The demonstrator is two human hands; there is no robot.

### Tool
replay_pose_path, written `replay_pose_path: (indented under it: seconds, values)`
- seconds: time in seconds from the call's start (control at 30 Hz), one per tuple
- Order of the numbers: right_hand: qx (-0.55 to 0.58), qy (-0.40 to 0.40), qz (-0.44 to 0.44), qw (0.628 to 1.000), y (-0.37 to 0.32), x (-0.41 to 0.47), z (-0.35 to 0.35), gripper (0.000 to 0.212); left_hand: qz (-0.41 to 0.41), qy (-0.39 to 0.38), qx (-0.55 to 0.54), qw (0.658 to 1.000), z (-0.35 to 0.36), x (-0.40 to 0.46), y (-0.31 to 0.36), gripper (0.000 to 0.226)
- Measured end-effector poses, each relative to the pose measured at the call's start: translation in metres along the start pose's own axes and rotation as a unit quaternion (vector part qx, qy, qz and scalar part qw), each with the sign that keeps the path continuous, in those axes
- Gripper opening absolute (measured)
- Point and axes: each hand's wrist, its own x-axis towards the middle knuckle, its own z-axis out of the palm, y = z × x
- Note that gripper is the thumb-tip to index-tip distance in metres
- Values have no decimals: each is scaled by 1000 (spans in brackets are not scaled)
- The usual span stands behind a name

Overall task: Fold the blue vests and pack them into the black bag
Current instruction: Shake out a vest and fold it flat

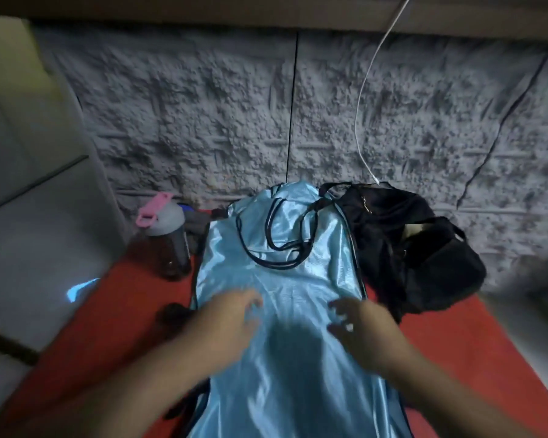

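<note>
Lying flat and unfolded on the red mat [456,349], the blue vest [285,311] sits beside the black bag [418,248], both the left hand [231,320] and right hand [361,324] loose-fingered over it, gripping nothing; folding and packing apparently remain.

A red mat [450,352] covers the floor in the foreground, and on its far left part stands a dark, see-through bottle [168,245] with a grey lid and a pink loop, upright, with some blurred grey, blue and red items just behind it. Behind the mat rises a rough grey textured wall [203,105], down which a thin black line [291,105] runs straight and a white cable [366,99] hangs in a curve from the top edge. To the left lies a pale tiled surface [29,222] carrying a small bright blue glint [79,289].
</note>
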Motion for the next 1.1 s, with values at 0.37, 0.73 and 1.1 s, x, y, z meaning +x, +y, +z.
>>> replay_pose_path:
  seconds: [0.37, 0.73, 1.1]
  values:
    - [-65, 17, 241, 968, 57, -154, 55, 45, -214, 43, 144, 965, 60, -170, -38, 72]
    - [9, -21, 282, 959, 56, -161, 61, 24, -315, 31, 25, 948, 55, -175, -70, 30]
    - [374, 68, 351, 856, 71, -166, 47, 7, -340, 155, -157, 914, 46, -190, -77, 16]
